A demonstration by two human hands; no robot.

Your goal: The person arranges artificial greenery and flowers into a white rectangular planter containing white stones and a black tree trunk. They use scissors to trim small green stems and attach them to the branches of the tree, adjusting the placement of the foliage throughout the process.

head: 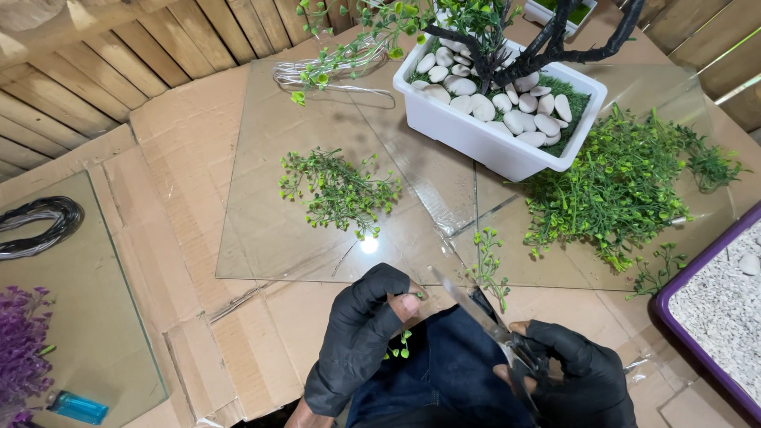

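Both my hands wear black gloves with torn fingertips. My left hand (363,333) pinches a small green plastic sprig (403,345) over my dark blue lap. My right hand (577,379) grips a pair of scissors (483,317), blades pointing up-left toward the left hand. Just beyond the blades a thin green sprig (487,261) lies on a glass sheet (261,238). A white rectangular planter (476,139) holds a black artificial tree trunk (547,43), white pebbles and fake grass.
Loose green foliage lies in a small clump (337,190) and a large pile (618,186) on the glass. Cardboard (174,182) covers the floor. A wire coil (36,222), purple foliage (20,349), a blue lighter (77,407) lie left; a purple-rimmed gravel tray (717,305) sits right.
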